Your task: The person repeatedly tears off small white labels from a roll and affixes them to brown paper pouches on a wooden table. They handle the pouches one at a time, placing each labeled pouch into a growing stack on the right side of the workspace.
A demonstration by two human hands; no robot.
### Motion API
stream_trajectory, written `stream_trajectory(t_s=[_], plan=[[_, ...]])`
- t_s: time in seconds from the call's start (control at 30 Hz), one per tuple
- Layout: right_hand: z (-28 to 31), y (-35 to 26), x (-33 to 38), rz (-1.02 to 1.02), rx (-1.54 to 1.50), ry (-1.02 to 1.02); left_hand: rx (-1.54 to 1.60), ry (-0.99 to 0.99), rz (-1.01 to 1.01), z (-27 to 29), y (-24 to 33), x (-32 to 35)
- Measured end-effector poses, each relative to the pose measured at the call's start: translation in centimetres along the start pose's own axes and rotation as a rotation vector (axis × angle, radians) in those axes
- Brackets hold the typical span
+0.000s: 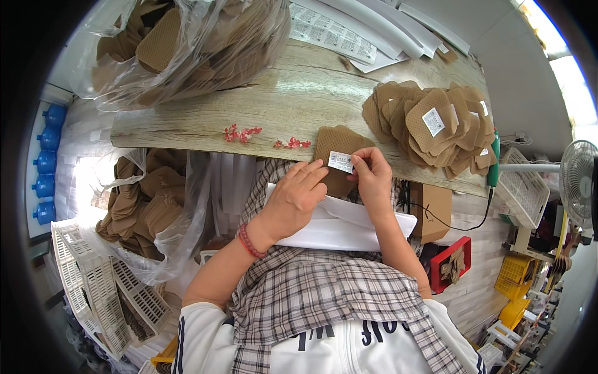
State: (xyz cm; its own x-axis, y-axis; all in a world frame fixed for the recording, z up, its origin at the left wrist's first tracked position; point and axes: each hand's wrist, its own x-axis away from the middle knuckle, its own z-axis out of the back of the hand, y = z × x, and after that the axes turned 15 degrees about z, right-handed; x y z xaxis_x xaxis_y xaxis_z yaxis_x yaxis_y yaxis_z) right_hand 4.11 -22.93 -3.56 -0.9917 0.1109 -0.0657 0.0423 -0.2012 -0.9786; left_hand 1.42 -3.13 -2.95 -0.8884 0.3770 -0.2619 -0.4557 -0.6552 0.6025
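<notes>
Two bare hands meet at the near edge of the pale wood-grain worktop [299, 106], over a tan, waffle-textured fabric patch [339, 142]. The right hand [372, 177] pinches a small white rectangular paper label [341, 161] between thumb and fingers; the left hand [294, 198] rests flat beside it, fingers together, touching the label's edge. The label seems about to be stuck down, which would call for squaring it and pressing it flat. Toward the right end lies a fanned stack of labelled tan patches [430, 124]; a clear plastic bag of unlabelled patches [187, 43] sits at the far left corner.
</notes>
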Motion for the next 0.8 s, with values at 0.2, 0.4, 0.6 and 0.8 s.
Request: stream_trajectory(t_s=[0.2,0.4,0.6,0.8], plan=[[-0.3,-0.3,0.1,0.040,0.065,0.014,0.012,0.006,0.004,0.0,0.1,-0.1],[-0.5,-0.1,0.2,0.102,0.113,0.039,0.005,-0.019,0.011,0.3,0.1,-0.2],[-0.6,0.4,0.3,0.143,0.156,0.045,-0.009,-0.046,0.030,1.0,0.8,-0.6],[-0.6,1.7,0.5,0.264,0.289,0.036,-0.102,-0.076,0.012,0.6,0.6,-0.5]])
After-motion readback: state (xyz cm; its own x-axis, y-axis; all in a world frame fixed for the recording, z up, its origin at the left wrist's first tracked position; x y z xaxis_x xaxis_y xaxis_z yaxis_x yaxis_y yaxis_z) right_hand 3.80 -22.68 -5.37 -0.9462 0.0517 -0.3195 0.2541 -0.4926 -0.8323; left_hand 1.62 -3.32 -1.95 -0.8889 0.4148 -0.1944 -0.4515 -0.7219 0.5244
